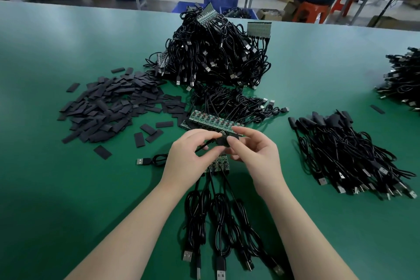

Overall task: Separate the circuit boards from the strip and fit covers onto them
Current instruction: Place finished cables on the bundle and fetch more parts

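Above the green worktop (68, 188), the left hand (188, 157) pinches a thin black cable (204, 145) while the right hand (254, 154) pinches a small black sleeve cover (221, 142); the two hands meet over a short green circuit-board strip (218, 165) trailing black USB leads (218, 223). A longer green board strip (213, 120) lies just beyond, loose flat black covers (109, 107) heaped left, covered cables (345, 154) piled right

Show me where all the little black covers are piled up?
The pile of black covers lies on the green table, left of the hands and beside the big cable heap.
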